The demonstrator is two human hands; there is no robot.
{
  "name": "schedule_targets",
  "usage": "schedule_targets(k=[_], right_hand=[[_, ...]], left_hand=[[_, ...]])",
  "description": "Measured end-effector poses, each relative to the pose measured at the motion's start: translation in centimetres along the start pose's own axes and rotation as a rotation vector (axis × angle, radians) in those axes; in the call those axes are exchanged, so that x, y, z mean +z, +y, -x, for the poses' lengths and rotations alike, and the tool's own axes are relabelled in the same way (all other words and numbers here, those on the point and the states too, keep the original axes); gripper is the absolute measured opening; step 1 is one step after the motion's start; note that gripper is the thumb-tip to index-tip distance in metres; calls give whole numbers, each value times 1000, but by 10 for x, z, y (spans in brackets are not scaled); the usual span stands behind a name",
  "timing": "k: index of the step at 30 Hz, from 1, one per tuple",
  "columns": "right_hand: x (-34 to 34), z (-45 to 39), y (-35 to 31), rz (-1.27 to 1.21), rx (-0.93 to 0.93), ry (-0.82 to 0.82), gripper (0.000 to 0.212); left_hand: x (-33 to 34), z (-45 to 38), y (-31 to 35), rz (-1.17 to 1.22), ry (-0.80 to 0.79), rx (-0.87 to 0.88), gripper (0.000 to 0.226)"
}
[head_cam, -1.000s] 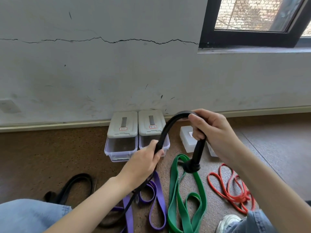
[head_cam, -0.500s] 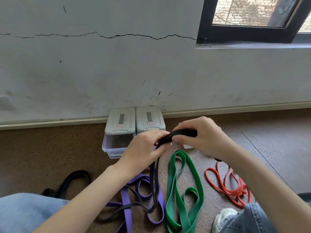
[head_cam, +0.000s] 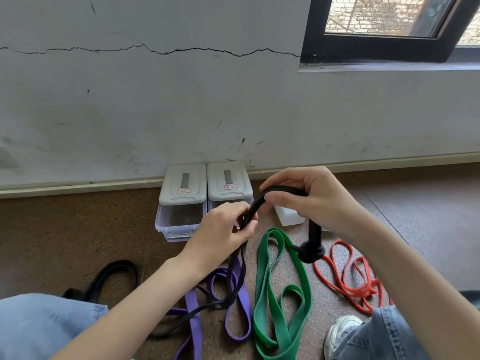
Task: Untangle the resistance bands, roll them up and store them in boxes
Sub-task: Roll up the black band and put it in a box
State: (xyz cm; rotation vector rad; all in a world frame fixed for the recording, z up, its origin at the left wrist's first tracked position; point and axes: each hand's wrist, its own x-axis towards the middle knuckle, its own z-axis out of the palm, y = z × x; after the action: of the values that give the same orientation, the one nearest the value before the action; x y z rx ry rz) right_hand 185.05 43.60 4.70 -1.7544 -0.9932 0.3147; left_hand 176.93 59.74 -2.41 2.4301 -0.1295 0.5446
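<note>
- Denim-clad knees (head_cam: pixel 39 326) are showing at the bottom corners, with a white shoe (head_cam: pixel 340 331) sitting beside the right one.
- A green band (head_cam: pixel 280 302) is lying in loose loops on the brown floor (head_cam: pixel 78 229), centre front.
- A purple band (head_cam: pixel 193 315) is lying just left of the green one, with thin black strands crossing over it.
- A red band (head_cam: pixel 348 279) is lying in a tangled heap to the right of the green one.
- A second black band (head_cam: pixel 114 274) is curling on the floor beside the left knee.
- The left hand (head_cam: pixel 220 232) is pinching the black band (head_cam: pixel 255 203) between thumb and curled fingers; doubled strands are hanging from it down to the floor.
- The right hand (head_cam: pixel 309 198) is gripping the same black band at the top of its arch, fingers wrapped round it.
- A bulky knot (head_cam: pixel 310 252) is dangling from the right hand's end, above the green band.
- Two lidded clear boxes (head_cam: pixel 205 198) are standing side by side against the skirting.
- A third white box (head_cam: pixel 288 215) is sitting partly hidden behind the right hand.
- A cracked grey wall (head_cam: pixel 155 100) and a black-framed window (head_cam: pixel 389 29) are closing the far side.
</note>
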Motion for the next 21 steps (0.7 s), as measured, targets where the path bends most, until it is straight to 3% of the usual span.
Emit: schedule_targets(k=[5, 7, 10, 13, 17, 21], right_hand=[[-6, -1, -1, 28, 35, 30, 10], [-7, 0, -1, 1, 63, 52, 11], [-6, 1, 1, -79, 126, 94, 11], [-5, 2, 1, -132, 152, 91, 1], [-4, 3, 1, -158, 132, 77, 4], [6, 4, 2, -300, 38, 51, 4]], left_hand=[[-7, 1, 0, 184, -160, -44, 13], [-9, 0, 3, 364, -256, -90, 20], [-11, 0, 8, 508, -285, -157, 25], [-11, 2, 10, 329, -214, -97, 22], [-10, 0, 2, -83, -81, 55, 40], [14, 9, -16, -286, -106, -35, 23]])
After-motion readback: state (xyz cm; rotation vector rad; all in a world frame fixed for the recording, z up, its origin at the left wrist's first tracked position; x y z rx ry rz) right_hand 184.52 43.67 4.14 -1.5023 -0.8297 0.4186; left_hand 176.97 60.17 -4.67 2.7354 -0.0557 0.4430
